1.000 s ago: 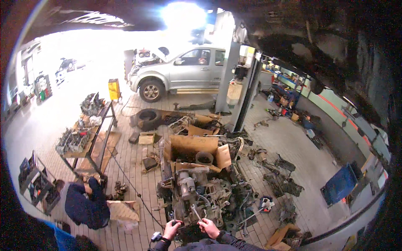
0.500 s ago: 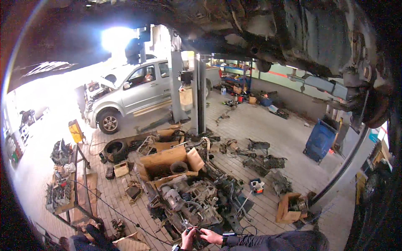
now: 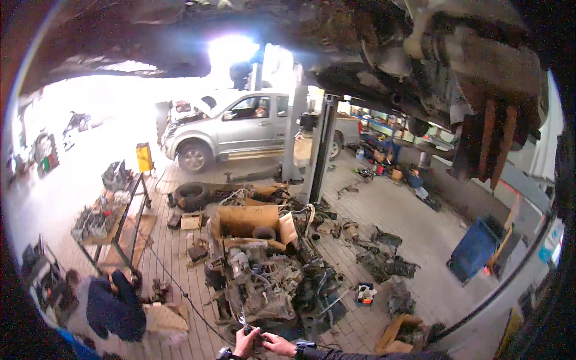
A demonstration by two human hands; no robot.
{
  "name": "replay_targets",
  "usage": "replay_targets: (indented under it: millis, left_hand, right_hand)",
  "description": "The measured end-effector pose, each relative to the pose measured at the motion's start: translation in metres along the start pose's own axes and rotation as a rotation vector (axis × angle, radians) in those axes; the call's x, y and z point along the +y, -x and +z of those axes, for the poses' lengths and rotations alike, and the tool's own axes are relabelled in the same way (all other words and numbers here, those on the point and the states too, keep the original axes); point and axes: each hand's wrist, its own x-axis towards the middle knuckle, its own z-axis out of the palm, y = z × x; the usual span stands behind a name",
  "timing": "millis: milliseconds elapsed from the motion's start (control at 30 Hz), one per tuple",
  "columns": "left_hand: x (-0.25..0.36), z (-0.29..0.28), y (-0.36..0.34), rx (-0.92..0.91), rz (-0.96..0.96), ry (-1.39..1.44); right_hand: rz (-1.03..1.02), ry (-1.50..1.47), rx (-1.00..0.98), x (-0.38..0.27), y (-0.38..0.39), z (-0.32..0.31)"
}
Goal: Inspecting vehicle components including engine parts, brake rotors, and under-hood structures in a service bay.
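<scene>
My left hand (image 3: 245, 341) is at the bottom centre, closed on an upright silver wrench-like tool (image 3: 243, 321). My right hand (image 3: 277, 345) is beside it, fingers curled in at a dark piece between the two hands, too small to name. Beyond them, from this view, lies a greasy engine and gearbox assembly (image 3: 264, 288) with hoses and brackets, and an open cardboard box (image 3: 245, 219) behind it. The dark underside of a raised vehicle (image 3: 360, 42) spans the top of the view.
A person in dark clothes (image 3: 114, 306) crouches at left beside a metal trolley (image 3: 99, 243) bearing parts. A silver pickup (image 3: 252, 129), lift post (image 3: 318, 150), blue plastic container (image 3: 471, 249) and loose parts (image 3: 387, 261) stand or lie around. A cable (image 3: 180, 288) crosses the floor.
A second ago my hands were apart, each on a metal tool; now they are together. The view swung right, then partly back, and the raised underside fills more of the top.
</scene>
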Motion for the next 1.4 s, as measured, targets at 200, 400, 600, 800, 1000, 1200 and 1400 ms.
replay_targets:
  millis: [200,400,600,800,1000,1200,1400]
  left_hand:
    - [-0.015,0.047,0.104,0.175,-0.015,-0.079]
    - [-0.028,0.061,0.213,0.308,-0.109,-0.131]
    - [-0.020,0.037,0.262,0.361,-0.100,-0.152]
    - [-0.021,0.016,0.298,0.364,-0.232,0.016]
    - [-0.044,0.006,0.362,0.379,-0.293,0.085]
    - [-0.092,-0.006,0.425,0.459,-0.335,0.078]
    - [-0.099,0.016,0.452,0.446,-0.384,0.057]
  right_hand:
    - [-0.011,-0.046,-0.104,0.006,0.104,0.013]
    - [0.190,-0.332,0.035,0.047,0.216,0.004]
    - [-0.210,0.185,0.308,0.149,0.303,-0.048]
    - [0.621,-0.475,0.945,0.195,0.483,-0.050]
    - [0.763,-0.636,1.087,0.220,0.653,0.013]
    - [1.033,-0.647,1.011,0.181,0.718,0.075]
    - [0.973,-0.614,0.902,0.189,0.734,0.059]
